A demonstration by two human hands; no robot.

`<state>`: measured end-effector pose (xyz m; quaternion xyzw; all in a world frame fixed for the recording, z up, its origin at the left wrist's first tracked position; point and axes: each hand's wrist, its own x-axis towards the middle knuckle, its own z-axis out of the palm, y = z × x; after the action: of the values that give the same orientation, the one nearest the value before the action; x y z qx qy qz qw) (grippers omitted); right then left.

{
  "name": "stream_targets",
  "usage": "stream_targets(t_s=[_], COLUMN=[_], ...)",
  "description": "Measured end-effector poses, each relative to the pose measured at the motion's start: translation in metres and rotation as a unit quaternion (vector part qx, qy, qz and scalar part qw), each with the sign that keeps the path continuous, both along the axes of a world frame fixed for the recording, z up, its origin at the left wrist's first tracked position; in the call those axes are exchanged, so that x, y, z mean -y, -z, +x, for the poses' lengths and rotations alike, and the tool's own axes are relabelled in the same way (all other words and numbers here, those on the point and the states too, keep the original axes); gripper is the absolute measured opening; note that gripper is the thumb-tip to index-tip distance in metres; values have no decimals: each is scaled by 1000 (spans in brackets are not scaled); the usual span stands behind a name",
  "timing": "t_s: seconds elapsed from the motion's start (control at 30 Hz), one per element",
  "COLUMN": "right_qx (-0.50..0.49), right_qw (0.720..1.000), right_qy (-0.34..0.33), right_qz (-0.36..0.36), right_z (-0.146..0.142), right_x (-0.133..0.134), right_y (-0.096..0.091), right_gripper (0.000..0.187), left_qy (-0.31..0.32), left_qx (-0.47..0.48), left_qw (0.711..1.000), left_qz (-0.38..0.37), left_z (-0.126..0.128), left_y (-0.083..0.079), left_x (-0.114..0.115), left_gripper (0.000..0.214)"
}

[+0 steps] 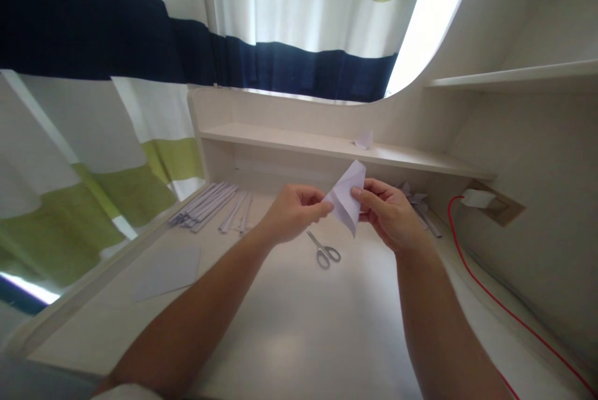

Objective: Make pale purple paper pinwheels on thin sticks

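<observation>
A folded piece of white paper (346, 195) is held up between my two hands, above the desk. My left hand (299, 208) pinches its lower left corner between thumb and fingers. On the other side my right hand (384, 207) grips the paper's right edge, thumb on the near face and fingers behind. A crease runs down the paper and a point hangs at its bottom. Below the hands, a pair of scissors (324, 250) lies on the desk with its handles toward me.
Several rolled paper sticks (205, 204) lie at the left back of the white desk (299, 325). A flat paper sheet (168, 272) rests nearer me. Folded paper pieces (413, 195) sit behind my right hand, another paper piece (364, 140) on the shelf (289, 140). A red cable (486, 288) runs along the right.
</observation>
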<state>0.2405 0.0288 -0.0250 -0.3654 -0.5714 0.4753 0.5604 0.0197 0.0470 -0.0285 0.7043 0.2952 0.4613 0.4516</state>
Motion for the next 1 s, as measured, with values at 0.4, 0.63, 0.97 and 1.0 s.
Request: stream_targets(t_s=[0.4, 0.63, 0.97, 1.0], right_qx=[127, 204, 179, 178], right_qw=[991, 976, 980, 980], right_qy=[-26, -59, -82, -81], right_qz=[34, 40, 35, 36], right_z=[-9, -6, -5, -5], right_x=[7, 7, 13, 13], right_y=[-2, -3, -10, -10], right_gripper=[38, 38, 32, 32], left_qy=[-43, -6, 65, 68], left_qx=[76, 56, 45, 42], left_qw=[995, 997, 994, 994], left_qz=[53, 51, 75, 78], left_z=[4, 3, -1, -2], left_y=[0, 6, 2, 2], left_x=[-5, -8, -7, -7], left_gripper=[26, 22, 17, 18])
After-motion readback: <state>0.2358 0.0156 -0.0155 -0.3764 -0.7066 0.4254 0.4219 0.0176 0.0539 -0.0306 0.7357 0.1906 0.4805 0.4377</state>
